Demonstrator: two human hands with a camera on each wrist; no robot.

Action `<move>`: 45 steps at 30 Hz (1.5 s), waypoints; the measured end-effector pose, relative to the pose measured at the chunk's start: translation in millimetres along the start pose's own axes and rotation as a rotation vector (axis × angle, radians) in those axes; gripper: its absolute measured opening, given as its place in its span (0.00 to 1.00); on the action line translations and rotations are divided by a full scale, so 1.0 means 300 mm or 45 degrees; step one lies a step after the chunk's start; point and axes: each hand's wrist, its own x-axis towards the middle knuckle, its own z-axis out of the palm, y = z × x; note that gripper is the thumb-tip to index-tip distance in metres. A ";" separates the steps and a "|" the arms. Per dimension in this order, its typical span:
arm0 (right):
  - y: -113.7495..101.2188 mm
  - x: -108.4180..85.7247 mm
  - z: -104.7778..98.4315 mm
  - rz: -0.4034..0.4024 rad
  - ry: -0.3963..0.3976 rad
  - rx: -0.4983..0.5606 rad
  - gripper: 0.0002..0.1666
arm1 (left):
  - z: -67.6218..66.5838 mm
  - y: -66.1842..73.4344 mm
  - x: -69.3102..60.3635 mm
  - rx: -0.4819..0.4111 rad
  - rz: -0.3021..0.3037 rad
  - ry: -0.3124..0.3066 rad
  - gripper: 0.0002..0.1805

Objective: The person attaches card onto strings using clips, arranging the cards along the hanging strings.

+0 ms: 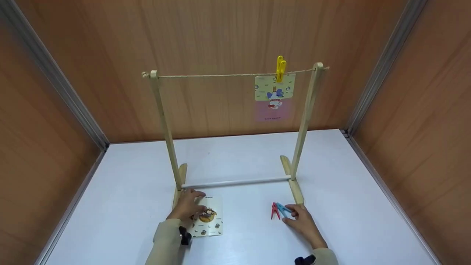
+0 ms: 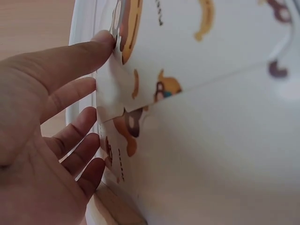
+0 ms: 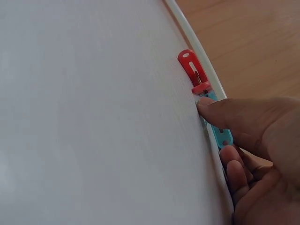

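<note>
A card printed with a cartoon animal (image 1: 207, 216) lies on the white table. My left hand (image 1: 187, 206) rests at its left edge, the thumb on the card and the other fingers spread loosely along the side. In the left wrist view the printed card (image 2: 183, 42) shows close up beside those fingertips. With thumb and fingers my right hand (image 1: 302, 222) pinches a blue clothespin (image 1: 282, 209) low on the table. A red clothespin (image 1: 275, 211) touches it on the left. The right wrist view shows the thumb over the blue clothespin (image 3: 224, 137), partly hiding it.
A wooden frame (image 1: 166, 136) stands on the table (image 1: 243, 235), a string (image 1: 217, 76) tied across its posts. Near the right post a yellow clothespin (image 1: 280, 70) holds a green and pink card (image 1: 273, 110) on the string. A white rod (image 1: 235, 182) joins the feet. Wooden walls (image 1: 220, 33) surround the table.
</note>
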 end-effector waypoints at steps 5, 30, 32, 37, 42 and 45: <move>0.002 0.002 0.002 0.010 0.003 0.003 0.25 | -0.002 0.004 0.004 -0.010 -0.016 -0.007 0.24; 0.003 0.001 0.003 -0.028 0.035 0.038 0.20 | 0.009 0.000 0.006 -0.068 0.088 0.078 0.23; 0.003 0.001 0.002 -0.024 0.035 0.049 0.20 | 0.008 0.000 0.004 -0.124 0.065 0.053 0.23; 0.002 -0.001 0.002 0.000 0.033 0.065 0.21 | 0.008 -0.004 0.000 -0.208 0.028 0.021 0.24; 0.000 -0.004 0.002 0.012 0.036 0.068 0.21 | 0.011 -0.014 -0.007 -0.239 0.011 0.033 0.25; 0.002 -0.006 0.001 0.005 0.045 0.062 0.21 | 0.008 -0.019 -0.013 -0.280 -0.013 0.038 0.26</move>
